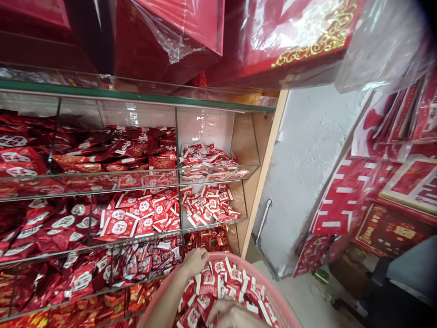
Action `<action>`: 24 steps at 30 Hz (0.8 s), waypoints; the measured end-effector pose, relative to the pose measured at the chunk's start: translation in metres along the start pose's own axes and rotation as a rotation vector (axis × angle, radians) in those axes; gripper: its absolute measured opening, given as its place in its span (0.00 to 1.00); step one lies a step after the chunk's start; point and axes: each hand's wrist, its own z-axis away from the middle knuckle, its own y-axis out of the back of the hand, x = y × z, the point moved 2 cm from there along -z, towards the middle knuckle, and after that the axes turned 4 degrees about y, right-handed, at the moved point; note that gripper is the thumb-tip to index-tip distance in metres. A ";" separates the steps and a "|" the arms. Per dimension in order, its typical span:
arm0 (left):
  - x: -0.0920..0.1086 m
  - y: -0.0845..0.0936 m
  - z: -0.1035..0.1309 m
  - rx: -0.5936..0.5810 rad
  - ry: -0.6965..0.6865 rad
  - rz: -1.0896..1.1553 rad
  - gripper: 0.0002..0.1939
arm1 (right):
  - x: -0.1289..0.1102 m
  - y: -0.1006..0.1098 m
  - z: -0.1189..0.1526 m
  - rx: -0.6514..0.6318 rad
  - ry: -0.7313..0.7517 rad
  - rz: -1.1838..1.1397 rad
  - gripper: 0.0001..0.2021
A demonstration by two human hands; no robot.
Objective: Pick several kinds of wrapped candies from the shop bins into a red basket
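Note:
A pink plastic basket [235, 257] full of small red-and-white wrapped packets [208, 284] stands at the bottom centre, against the front of the shelves. My left hand [195, 262] lies over its far left rim with fingers curled down, closed on the rim. Inside the basket, near its front, my right hand [228, 313] bends its fingers into the packets; its fingertips are partly hidden among them. Similar small packets [210, 205] fill a shelf compartment just behind the basket, with another pile [206, 157] one level up.
Glass-fronted shelves [136, 184] with several bins of red packets span the left. A green-edged glass shelf [143, 96] holds large red boxes [170, 32] overhead. Right of the wooden side panel [262, 177] are a grey wall [300, 150], hanging red goods [337, 196] and a dark chair [392, 282].

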 end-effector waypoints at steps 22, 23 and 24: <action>0.000 0.000 0.000 -0.008 0.010 0.007 0.18 | -0.010 0.060 0.053 0.725 -0.476 0.148 0.17; 0.000 0.000 0.000 -0.005 0.004 0.005 0.18 | -0.007 0.064 0.066 0.761 -0.516 0.174 0.17; -0.001 0.000 0.000 -0.002 -0.002 0.002 0.18 | -0.002 0.067 0.082 0.804 -0.560 0.198 0.18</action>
